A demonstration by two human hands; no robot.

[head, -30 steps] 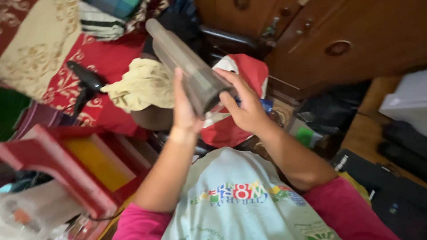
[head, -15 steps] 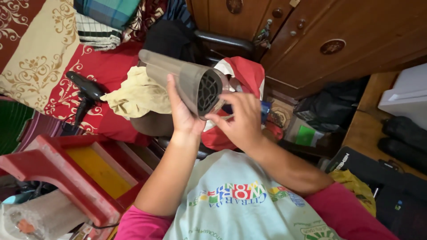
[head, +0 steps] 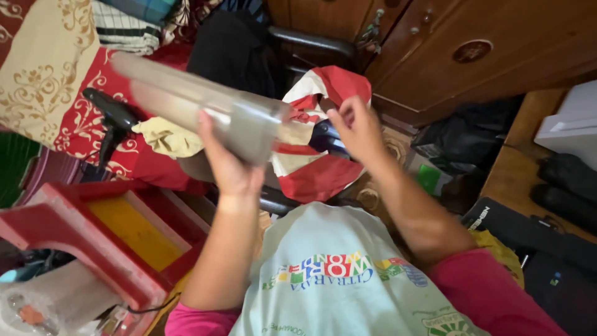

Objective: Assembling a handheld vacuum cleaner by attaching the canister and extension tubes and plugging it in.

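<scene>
At the far left a red stool with a yellow panel lies tipped on its side, its lower end cut off by crumpled clear plastic at the 7 o'clock corner. At 10 o'clock a red and cream patterned bedcover runs out of the frame, and a black hair dryer rests on it, its cord hard to follow. Just beside it, toward 3 o'clock, a pale yellow cloth is half hidden behind the smoky translucent plastic tube, which slants from 10 o'clock down toward the centre; motion blur smears its far end, so its outline there cannot be made out. The left hand grips the tube's wider end from below, thumb up along the near side, the other fingers hidden behind the plastic. The wide mouth points toward 3 o'clock, but what lies inside cannot be told. Behind it a red and white cloth drapes over a dark chair, covering a bluish thing too obscured to identify. The right hand hovers apart from the tube at its 3 o'clock side, fingers loosely spread and holding nothing, blurred at the tips. Beyond, at 1 o'clock, stands a brown wooden cabinet; black bags fill the 4 o'clock edge, partly cropped.
</scene>
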